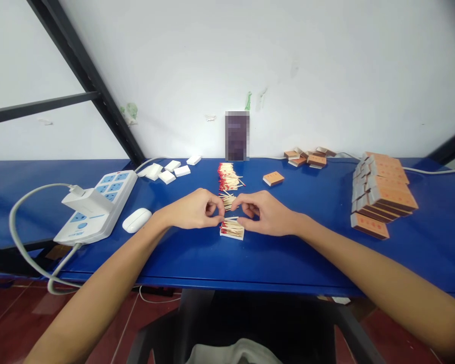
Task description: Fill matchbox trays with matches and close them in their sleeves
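A small white matchbox tray point(232, 236) holding red-tipped matchsticks point(233, 228) sits near the front of the blue table. Just above its far side, a matchstick point(231, 218) spans my two thumb tips. My left hand point(197, 208) pinches at its red-tipped end, with finger and thumb close together. At the plain end, the curled fingers and thumb of my right hand point(265, 213) meet it, though the exact contact is partly hidden. Loose matchsticks point(227, 200) lie right behind the fingers, and a larger match pile point(228, 177) stretches farther back.
Several white trays point(167, 177) lie back left, beside a power strip point(98, 207) and a white earbud-style case point(137, 220). One orange matchbox point(273, 178) is right of the pile. Boxes point(311, 158) lie along the wall; stacked matchboxes point(382, 187) stand right. A pixelated dark rectangle point(237, 136) is behind.
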### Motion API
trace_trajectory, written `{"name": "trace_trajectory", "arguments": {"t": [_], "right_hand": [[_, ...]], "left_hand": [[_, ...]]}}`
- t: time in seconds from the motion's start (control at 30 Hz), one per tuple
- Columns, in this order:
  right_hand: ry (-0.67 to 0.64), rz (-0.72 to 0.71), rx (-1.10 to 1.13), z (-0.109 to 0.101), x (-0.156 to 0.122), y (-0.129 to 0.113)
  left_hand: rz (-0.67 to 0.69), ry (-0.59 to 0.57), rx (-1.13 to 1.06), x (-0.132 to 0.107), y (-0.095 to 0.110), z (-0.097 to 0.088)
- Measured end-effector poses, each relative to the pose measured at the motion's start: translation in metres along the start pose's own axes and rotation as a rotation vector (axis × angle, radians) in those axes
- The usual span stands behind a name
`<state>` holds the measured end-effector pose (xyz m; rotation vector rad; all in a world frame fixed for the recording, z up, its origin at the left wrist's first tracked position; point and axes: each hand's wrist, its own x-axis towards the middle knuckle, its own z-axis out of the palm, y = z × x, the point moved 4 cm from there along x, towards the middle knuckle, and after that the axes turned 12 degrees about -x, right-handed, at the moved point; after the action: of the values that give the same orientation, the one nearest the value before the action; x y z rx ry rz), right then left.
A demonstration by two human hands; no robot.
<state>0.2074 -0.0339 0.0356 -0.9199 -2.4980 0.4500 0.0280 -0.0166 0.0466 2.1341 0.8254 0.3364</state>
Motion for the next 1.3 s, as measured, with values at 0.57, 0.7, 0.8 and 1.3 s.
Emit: {"name": "trace_trajectory", "arguments": {"t": [0.57,0.7,0.8,1.3], "right_hand": [[-0.079,-0.047,-0.067,0.0061,0.0008,-0.0067],[-0.108,-0.063,-0.057,0.0026,0.0009,-0.0056],[-0.122,-0.089,-0.053,0.0024,0.0000,-0.0065],[-0.194,-0.077,0.003,0.0018,-0.0003,-0.0054]], "left_hand": [[0.019,-0.058,0.001,0.0026,0.0006,0.0066],[0.019,-0.029,0.010,0.0032,-0.0032,0.0050],[0.028,-0.034,0.022,0.0031,-0.0039,0.0048],[0.082,-0.007,0.051,0.0031,-0.0024,0.0016]]}}
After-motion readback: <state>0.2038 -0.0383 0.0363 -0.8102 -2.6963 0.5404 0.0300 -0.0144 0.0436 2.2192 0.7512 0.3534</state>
